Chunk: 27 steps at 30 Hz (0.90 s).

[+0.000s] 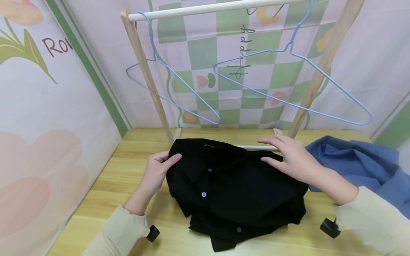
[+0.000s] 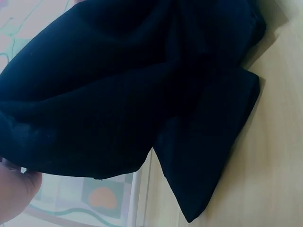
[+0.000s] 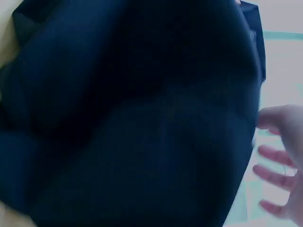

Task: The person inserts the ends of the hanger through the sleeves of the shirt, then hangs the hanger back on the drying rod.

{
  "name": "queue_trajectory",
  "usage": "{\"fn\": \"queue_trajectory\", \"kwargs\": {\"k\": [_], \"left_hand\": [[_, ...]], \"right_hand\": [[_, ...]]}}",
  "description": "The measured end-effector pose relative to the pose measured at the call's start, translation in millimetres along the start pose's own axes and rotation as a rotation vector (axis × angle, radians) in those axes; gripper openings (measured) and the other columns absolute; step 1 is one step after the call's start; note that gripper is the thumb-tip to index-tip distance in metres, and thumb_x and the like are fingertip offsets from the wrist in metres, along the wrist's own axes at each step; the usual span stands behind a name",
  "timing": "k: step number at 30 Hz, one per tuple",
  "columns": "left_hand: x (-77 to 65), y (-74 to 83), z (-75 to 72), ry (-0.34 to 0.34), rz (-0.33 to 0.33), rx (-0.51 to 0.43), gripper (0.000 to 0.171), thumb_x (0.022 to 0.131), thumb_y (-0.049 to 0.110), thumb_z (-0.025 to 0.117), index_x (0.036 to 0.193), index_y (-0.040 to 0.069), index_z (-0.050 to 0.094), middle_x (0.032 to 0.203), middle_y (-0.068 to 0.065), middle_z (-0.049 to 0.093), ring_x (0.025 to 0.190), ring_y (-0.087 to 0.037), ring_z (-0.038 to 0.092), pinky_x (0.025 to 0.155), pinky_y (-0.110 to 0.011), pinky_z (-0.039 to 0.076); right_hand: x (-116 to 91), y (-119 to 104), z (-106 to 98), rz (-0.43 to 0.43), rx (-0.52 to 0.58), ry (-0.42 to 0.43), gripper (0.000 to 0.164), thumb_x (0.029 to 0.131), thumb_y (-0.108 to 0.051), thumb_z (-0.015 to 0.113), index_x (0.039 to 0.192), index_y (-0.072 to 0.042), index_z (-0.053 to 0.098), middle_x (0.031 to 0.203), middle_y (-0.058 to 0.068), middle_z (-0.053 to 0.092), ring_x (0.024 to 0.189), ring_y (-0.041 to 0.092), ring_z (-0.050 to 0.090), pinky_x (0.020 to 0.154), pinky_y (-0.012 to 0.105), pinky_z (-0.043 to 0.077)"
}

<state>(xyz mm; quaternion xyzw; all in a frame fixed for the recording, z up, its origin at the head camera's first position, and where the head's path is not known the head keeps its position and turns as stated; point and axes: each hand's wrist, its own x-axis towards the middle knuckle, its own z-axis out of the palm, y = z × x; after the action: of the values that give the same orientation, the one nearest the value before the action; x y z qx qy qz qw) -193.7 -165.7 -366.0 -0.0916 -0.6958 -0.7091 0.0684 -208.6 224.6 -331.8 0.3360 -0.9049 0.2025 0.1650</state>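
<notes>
A black buttoned shirt is bunched up above the wooden table, its collar side toward the rack. My left hand pinches the shirt's left shoulder edge between thumb and fingers. In the left wrist view that hand shows at the lower left, beside the dark cloth. My right hand is at the shirt's right shoulder with fingers spread and apart. The right wrist view shows the right hand with its fingers extended beside the shirt, the thumb tip close to the cloth edge.
A wooden rack with a white rail stands behind the shirt. Two blue wire hangers, a left one and a right one, hang from it. Blue cloth lies on the table at the right. A patterned curtain covers the back.
</notes>
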Motion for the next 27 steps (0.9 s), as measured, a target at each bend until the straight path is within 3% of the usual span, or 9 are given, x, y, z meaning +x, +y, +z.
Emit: {"fn": "queue_trajectory", "kwargs": {"k": [4, 7, 12, 16, 18, 22, 27], "left_hand": [[-0.6, 2.0, 3.5, -0.024, 0.003, 0.003, 0.023, 0.093, 0.007, 0.073, 0.074, 0.020, 0.078, 0.071, 0.001, 0.069, 0.068, -0.010, 0.062, 0.062, -0.024, 0.053], [-1.4, 3.8, 5.0, -0.041, 0.012, 0.002, 0.022, 0.093, 0.006, 0.072, 0.076, 0.018, 0.079, 0.073, 0.000, 0.069, 0.072, -0.011, 0.062, 0.064, -0.024, 0.053], [-4.2, 8.8, 7.6, -0.087, 0.037, 0.019, 0.013, 0.094, 0.005, 0.071, 0.083, 0.002, 0.078, 0.079, -0.002, 0.071, 0.079, -0.013, 0.063, 0.067, -0.025, 0.054], [-6.1, 11.6, 8.9, -0.129, 0.047, 0.032, 0.018, 0.095, 0.005, 0.070, 0.091, -0.012, 0.073, 0.083, -0.001, 0.072, 0.084, -0.013, 0.063, 0.069, -0.025, 0.054], [-6.1, 11.9, 8.6, -0.128, 0.046, 0.041, 0.020, 0.096, 0.006, 0.070, 0.093, -0.014, 0.072, 0.081, -0.001, 0.071, 0.081, -0.012, 0.063, 0.068, -0.025, 0.054], [-4.5, 9.6, 5.4, -0.090, 0.025, 0.049, 0.020, 0.096, 0.008, 0.071, 0.092, -0.012, 0.072, 0.076, -0.001, 0.070, 0.075, -0.012, 0.062, 0.068, -0.025, 0.054], [-2.8, 7.2, 1.9, -0.070, -0.011, 0.043, 0.018, 0.095, 0.011, 0.072, 0.093, -0.007, 0.072, 0.080, -0.002, 0.071, 0.077, -0.013, 0.063, 0.072, -0.026, 0.053]], "right_hand": [[9, -10, 7, -0.254, 0.039, 0.070, 0.054, 0.081, -0.002, 0.083, 0.131, -0.011, 0.066, 0.096, -0.006, 0.064, 0.082, 0.011, 0.059, 0.074, 0.040, 0.044], [13, -19, 12, -0.339, 0.019, 0.027, 0.057, 0.082, -0.004, 0.082, 0.135, -0.013, 0.065, 0.084, -0.016, 0.056, 0.069, 0.002, 0.048, 0.066, 0.030, 0.040], [17, -26, 21, -0.280, -0.042, -0.091, 0.056, 0.088, -0.013, 0.081, 0.141, -0.018, 0.062, 0.078, -0.020, 0.060, 0.058, -0.006, 0.043, 0.061, 0.027, 0.040], [19, -27, 23, -0.245, -0.044, -0.128, 0.037, 0.092, -0.011, 0.077, 0.128, -0.016, 0.070, 0.071, -0.016, 0.063, 0.052, -0.004, 0.043, 0.056, 0.025, 0.041], [19, -26, 22, -0.240, -0.044, -0.110, 0.028, 0.092, -0.006, 0.075, 0.119, -0.015, 0.074, 0.077, -0.010, 0.068, 0.055, 0.000, 0.051, 0.057, 0.028, 0.047], [16, -26, 15, -0.192, -0.031, -0.076, 0.023, 0.092, 0.000, 0.069, 0.110, -0.013, 0.075, 0.103, -0.002, 0.075, 0.069, 0.006, 0.059, 0.078, 0.044, 0.051], [13, -29, 4, -0.077, 0.018, -0.028, 0.016, 0.092, -0.006, 0.069, 0.101, -0.016, 0.077, 0.090, -0.012, 0.069, 0.075, 0.007, 0.058, 0.083, 0.047, 0.041]]}}
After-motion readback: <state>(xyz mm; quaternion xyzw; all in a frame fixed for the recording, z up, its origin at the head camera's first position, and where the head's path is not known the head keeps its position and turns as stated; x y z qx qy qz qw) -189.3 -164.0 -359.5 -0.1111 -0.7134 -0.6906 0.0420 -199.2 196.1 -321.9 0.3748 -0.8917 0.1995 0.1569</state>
